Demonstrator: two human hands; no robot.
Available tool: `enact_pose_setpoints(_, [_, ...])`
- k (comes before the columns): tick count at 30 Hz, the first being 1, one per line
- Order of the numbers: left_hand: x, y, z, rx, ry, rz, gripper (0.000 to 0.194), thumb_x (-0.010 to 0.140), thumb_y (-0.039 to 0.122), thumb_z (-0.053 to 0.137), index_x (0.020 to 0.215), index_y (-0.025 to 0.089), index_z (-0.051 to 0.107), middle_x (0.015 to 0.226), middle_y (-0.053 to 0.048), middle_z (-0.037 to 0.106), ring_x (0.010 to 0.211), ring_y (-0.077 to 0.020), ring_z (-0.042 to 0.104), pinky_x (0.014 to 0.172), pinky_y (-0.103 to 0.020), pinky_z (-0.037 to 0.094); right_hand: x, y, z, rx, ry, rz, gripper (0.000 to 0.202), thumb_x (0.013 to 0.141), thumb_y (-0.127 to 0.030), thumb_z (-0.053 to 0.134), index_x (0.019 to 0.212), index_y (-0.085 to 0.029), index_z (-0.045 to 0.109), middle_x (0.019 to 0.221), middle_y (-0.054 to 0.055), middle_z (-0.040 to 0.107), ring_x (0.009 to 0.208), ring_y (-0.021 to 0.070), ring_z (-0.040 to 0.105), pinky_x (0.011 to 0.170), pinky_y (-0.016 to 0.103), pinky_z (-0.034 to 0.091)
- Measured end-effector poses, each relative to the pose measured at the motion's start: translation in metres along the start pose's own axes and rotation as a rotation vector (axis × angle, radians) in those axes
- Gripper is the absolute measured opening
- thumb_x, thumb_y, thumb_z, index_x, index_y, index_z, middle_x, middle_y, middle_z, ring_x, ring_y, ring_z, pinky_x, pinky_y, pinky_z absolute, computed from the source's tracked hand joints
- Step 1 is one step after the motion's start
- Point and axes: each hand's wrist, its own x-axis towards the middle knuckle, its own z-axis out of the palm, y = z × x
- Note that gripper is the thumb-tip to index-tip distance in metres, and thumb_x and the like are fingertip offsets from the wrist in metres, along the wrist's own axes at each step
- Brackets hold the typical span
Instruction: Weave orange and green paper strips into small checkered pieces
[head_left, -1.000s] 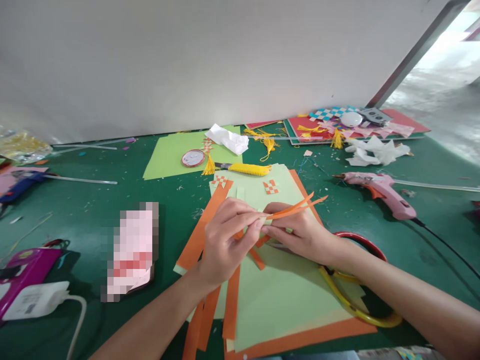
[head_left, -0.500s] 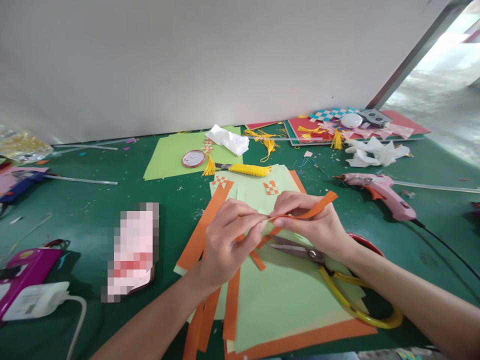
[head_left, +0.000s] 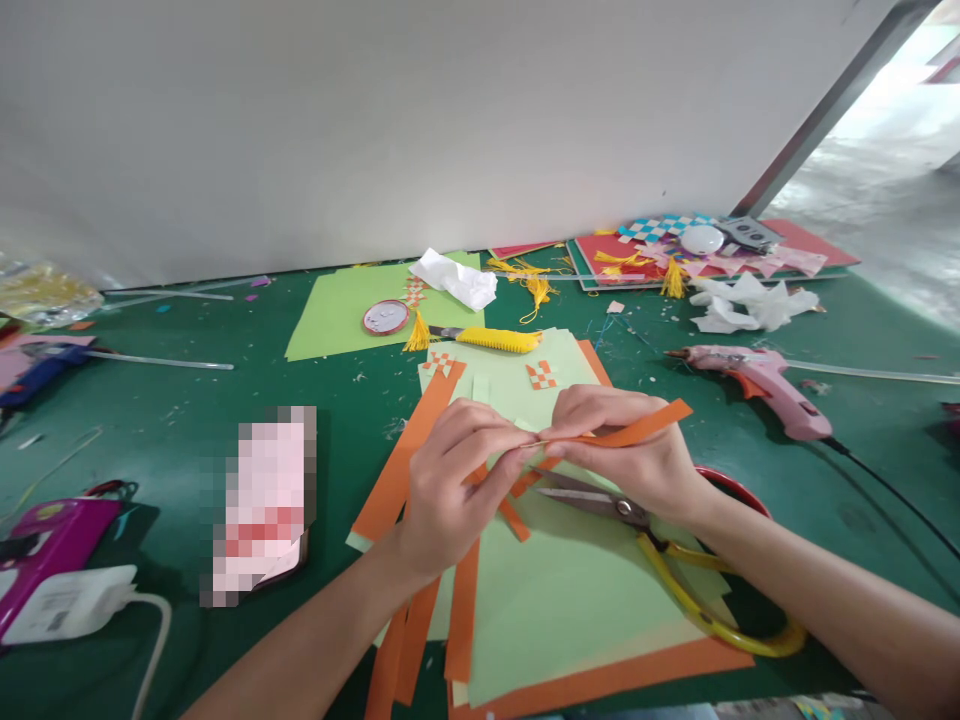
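My left hand [head_left: 457, 480] and my right hand [head_left: 626, 445] meet above a stack of pale green paper [head_left: 570, 600]. Both pinch an orange paper strip [head_left: 649, 425], whose free end sticks out past my right fingers. The part between the fingertips is seen edge-on. Under my right hand lie scissors [head_left: 624, 508] with yellow handles, blades pointing left. More orange strips [head_left: 412, 440] lie left of and beneath my left hand. Small orange and green woven pieces [head_left: 541, 375] rest at the top of the stack.
A yellow cutter [head_left: 499, 340] lies behind the stack, near a round lid [head_left: 386, 317] and white tissue [head_left: 454, 280]. At right is a pink glue gun [head_left: 772, 385]; at left, a pixelated phone-like object [head_left: 262, 500] and a white plug [head_left: 71, 603].
The strip's free end has swung slightly right and down and looks flatter. My fingertips have shifted a little, staying close together on it.
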Motion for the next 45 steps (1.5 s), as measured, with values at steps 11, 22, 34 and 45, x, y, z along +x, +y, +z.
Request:
enact_pose_setpoints(11, [-0.0015,-0.0017,-0.0006,-0.065,0.013,-0.052,0.023,0.08,0.001,0.065,0.094,0.018,0.068,0.079,-0.002,0.064,0.074,-0.013,0.058,0.068,-0.028,0.048,0.0006,0.0008,0.0015,0.023,0.019,-0.023,0.016,0.074,-0.008,0.074,0.082,-0.022,0.074,0.072,0.001,0.069,0.064,0.0133,0.059,0.06,0.03,0.047])
enact_pose_setpoints(22, [-0.0027,-0.0001,-0.0008,-0.056,-0.03,-0.113,0.016,0.082,0.008,0.064,0.092,0.021,0.066,0.078,-0.001,0.065,0.075,-0.0139,0.059,0.067,-0.029,0.048,-0.0013,0.0034,0.0005,0.064,0.012,0.015,0.015,0.076,-0.011,0.073,0.084,-0.023,0.074,0.072,0.001,0.068,0.064,0.0142,0.059,0.06,0.032,0.046])
enact_pose_setpoints(34, [-0.0021,0.0008,-0.0007,-0.096,-0.04,-0.131,0.018,0.081,0.005,0.063,0.09,0.02,0.064,0.078,-0.001,0.066,0.075,-0.0139,0.059,0.068,-0.029,0.049,0.0004,-0.0005,0.0017,0.11,-0.017,0.077,0.014,0.077,-0.011,0.072,0.085,-0.022,0.073,0.072,0.001,0.067,0.066,0.0135,0.059,0.062,0.03,0.046])
enact_pose_setpoints(45, [-0.0009,0.0018,-0.0009,-0.068,-0.043,-0.108,0.015,0.081,0.008,0.063,0.089,0.021,0.065,0.078,-0.001,0.066,0.074,-0.0143,0.06,0.068,-0.029,0.05,-0.0005,0.0017,0.0008,0.154,-0.035,0.091,0.012,0.078,-0.013,0.071,0.085,-0.023,0.073,0.073,0.001,0.066,0.065,0.0133,0.059,0.061,0.03,0.046])
